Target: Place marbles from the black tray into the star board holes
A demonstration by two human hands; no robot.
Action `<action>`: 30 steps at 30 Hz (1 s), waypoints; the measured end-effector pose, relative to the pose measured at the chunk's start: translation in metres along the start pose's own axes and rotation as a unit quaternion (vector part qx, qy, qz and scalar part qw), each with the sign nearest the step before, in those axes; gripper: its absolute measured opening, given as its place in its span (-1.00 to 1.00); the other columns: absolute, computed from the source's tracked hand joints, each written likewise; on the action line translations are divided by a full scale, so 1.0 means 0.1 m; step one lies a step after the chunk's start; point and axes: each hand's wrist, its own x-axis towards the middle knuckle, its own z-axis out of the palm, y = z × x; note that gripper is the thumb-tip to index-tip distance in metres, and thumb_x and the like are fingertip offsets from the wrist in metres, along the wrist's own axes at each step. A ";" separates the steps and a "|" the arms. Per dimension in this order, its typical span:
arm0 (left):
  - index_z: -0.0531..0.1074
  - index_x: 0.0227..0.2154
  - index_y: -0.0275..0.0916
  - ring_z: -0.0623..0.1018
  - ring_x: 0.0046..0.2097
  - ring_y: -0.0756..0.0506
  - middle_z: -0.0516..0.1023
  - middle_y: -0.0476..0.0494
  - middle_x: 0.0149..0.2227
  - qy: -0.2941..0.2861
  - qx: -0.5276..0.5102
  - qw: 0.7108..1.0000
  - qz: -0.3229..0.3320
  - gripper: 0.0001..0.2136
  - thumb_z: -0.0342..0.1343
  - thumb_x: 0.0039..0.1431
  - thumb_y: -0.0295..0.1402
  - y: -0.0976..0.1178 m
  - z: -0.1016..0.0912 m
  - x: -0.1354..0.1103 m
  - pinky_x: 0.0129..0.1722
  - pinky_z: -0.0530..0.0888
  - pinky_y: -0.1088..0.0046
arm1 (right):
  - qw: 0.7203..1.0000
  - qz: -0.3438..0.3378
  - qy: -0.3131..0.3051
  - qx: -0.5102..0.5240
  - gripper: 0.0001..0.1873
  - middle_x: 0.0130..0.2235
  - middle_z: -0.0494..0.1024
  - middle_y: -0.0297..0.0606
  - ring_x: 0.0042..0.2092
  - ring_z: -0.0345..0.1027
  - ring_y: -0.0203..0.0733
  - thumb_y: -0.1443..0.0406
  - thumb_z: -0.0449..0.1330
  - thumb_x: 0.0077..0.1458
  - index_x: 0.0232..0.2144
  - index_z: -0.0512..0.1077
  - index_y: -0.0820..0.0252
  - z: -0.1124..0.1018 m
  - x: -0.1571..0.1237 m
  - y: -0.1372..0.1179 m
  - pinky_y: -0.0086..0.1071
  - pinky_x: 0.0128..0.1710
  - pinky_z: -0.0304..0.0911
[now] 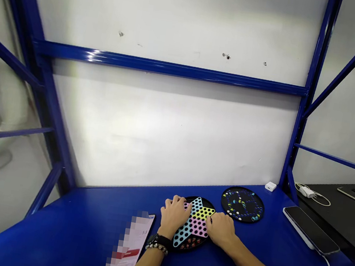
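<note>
A star-shaped Chinese checkers board (pixel 199 227) with blue, yellow and pink sections full of holes lies over a round black tray (pixel 177 246). Reddish marbles (pixel 191 242) show in the tray below the star's lower edge. My left hand (pixel 174 216) holds the board's left side, its thumb on the surface and its other fingers bent over the edge. At the right points of the star, my right hand (pixel 221 229) grips the edge with curled fingers. The fingertips of my right hand are partly hidden.
Right of the board sits a second round black tray (pixel 243 204) with several marbles. A tablet or phone with a lit screen (pixel 129 250) lies left of my wrist. A dark phone (pixel 311 228) with a cable and a white adapter (pixel 270 186) are at the right. Blue frame posts (pixel 294 137) flank the table.
</note>
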 end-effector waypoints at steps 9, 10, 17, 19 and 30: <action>0.52 0.04 -0.20 0.38 0.11 -0.36 0.45 -0.33 0.14 -0.003 0.001 1.000 -0.009 -0.58 -0.10 0.33 -0.14 -0.02 0.00 0.00 -0.04 0.37 0.11 | 0.999 -0.013 0.038 0.013 -0.49 -0.16 0.68 -0.11 -0.14 0.56 -0.07 0.20 -0.11 0.39 -0.28 0.63 0.15 0.04 -0.02 0.05 -0.32 -0.15 0.26; 0.52 0.04 -0.20 0.38 0.11 -0.36 0.45 -0.33 0.13 -0.003 0.001 1.000 -0.009 -0.58 -0.10 0.33 -0.13 -0.02 0.00 0.00 -0.04 0.37 0.12 | 0.999 -0.014 0.039 0.008 -0.49 -0.17 0.68 -0.10 -0.14 0.56 -0.07 0.20 -0.11 0.39 -0.27 0.63 0.15 0.05 -0.02 0.05 -0.32 -0.14 0.26; 0.51 0.05 -0.20 0.38 0.12 -0.36 0.45 -0.32 0.14 -0.012 -0.005 1.000 -0.008 -0.58 -0.11 0.35 -0.13 -0.02 -0.04 -0.02 -0.03 0.37 0.12 | 0.998 -0.016 0.054 0.000 -0.45 -0.23 0.67 -0.04 -0.16 0.56 -0.05 0.13 -0.12 0.42 -0.27 0.62 0.18 0.07 0.04 0.08 -0.35 -0.17 0.24; 0.51 0.05 -0.21 0.38 0.11 -0.36 0.45 -0.32 0.14 -0.015 -0.012 1.000 -0.009 -0.58 -0.12 0.35 -0.13 -0.02 -0.05 -0.02 -0.03 0.37 0.11 | 0.997 0.002 0.072 0.018 -0.42 -0.26 0.67 -0.08 -0.19 0.56 -0.08 0.12 -0.17 0.44 -0.31 0.61 0.17 0.00 0.10 0.19 -0.37 -0.21 0.22; 0.51 0.04 -0.21 0.37 0.11 -0.35 0.45 -0.34 0.14 -0.012 -0.018 1.000 -0.006 -0.59 -0.09 0.33 -0.13 -0.01 -0.04 -0.01 -0.04 0.36 0.13 | 0.987 0.071 0.143 0.004 -0.59 -0.12 0.56 -0.12 -0.03 0.42 -0.06 0.11 -0.09 0.41 -0.25 0.47 0.17 -0.24 0.30 0.77 -0.30 -0.09 0.17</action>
